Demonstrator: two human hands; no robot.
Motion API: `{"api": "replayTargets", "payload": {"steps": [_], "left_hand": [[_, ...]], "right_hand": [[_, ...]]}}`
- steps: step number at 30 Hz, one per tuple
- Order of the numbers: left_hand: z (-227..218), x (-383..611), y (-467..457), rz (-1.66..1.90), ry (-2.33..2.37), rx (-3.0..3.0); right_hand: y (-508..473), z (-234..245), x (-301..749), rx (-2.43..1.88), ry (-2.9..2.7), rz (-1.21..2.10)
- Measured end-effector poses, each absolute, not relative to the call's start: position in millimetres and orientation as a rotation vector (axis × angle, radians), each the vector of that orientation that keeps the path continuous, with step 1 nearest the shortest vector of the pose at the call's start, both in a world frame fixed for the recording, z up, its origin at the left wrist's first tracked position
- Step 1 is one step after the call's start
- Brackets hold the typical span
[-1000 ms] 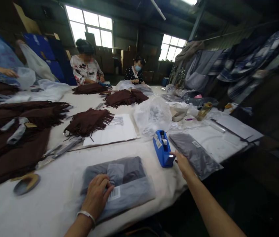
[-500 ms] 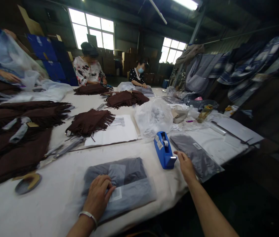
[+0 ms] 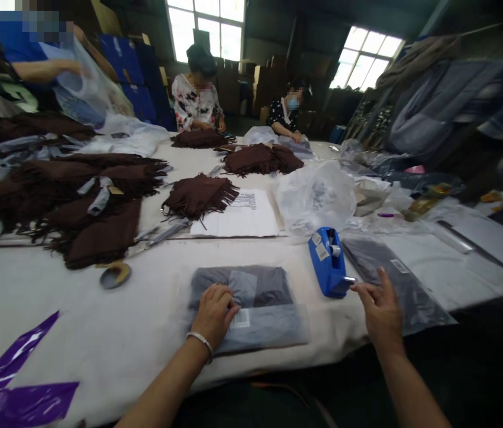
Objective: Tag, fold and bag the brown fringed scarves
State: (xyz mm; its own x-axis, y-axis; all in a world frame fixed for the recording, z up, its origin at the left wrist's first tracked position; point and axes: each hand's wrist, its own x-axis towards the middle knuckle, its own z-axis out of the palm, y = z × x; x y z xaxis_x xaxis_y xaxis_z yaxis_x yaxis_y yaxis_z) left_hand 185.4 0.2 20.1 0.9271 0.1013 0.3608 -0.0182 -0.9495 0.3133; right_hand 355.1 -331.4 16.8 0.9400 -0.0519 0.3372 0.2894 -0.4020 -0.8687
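My left hand (image 3: 214, 312) lies with fingers spread on a dark folded textile in a clear plastic bag (image 3: 273, 327). A barcode label (image 3: 240, 318) shows beside its thumb. To the right stands a blue tape dispenser (image 3: 328, 267) with a small roll in it. My right hand (image 3: 382, 312) is at the dispenser's cutting end, thumb and a finger closing at the tape tip while another finger points up; the tape between them is hardly visible. Behind that hand lies a second bagged dark textile (image 3: 398, 279) with a barcode label.
Brown fringed scarves (image 3: 108, 232) lie in piles on the left. A tape roll (image 3: 116, 275), purple plastic (image 3: 24, 386), a printed sheet (image 3: 237, 220) and a crumpled clear bag (image 3: 318, 196) are on the table. Several people work across the table.
The view has swung left and down, so purple plastic shows at lower left. My right hand's fingertips have come to the dispenser's cutting end. My left hand stays on the bag.
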Motion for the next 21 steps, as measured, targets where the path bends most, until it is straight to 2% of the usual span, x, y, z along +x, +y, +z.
{"api": "replayTargets", "payload": {"steps": [4,6,11,16,21], "left_hand": [[23,183,-2,0.500,0.100,2.765],[24,182,-3,0.490,0.111,2.768],[24,181,-3,0.491,0.107,2.769],[23,182,-4,0.507,0.128,2.780],[20,184,-6,0.545,0.164,2.803]], "right_hand": [[-269,58,338,-1.858,-1.038,0.294],[-230,66,330,-1.902,-1.436,0.419],[-172,43,327,-2.210,-1.998,0.251],[-172,22,330,-2.448,-1.779,-0.057],[-178,15,329,-2.419,-1.575,-0.143]]}}
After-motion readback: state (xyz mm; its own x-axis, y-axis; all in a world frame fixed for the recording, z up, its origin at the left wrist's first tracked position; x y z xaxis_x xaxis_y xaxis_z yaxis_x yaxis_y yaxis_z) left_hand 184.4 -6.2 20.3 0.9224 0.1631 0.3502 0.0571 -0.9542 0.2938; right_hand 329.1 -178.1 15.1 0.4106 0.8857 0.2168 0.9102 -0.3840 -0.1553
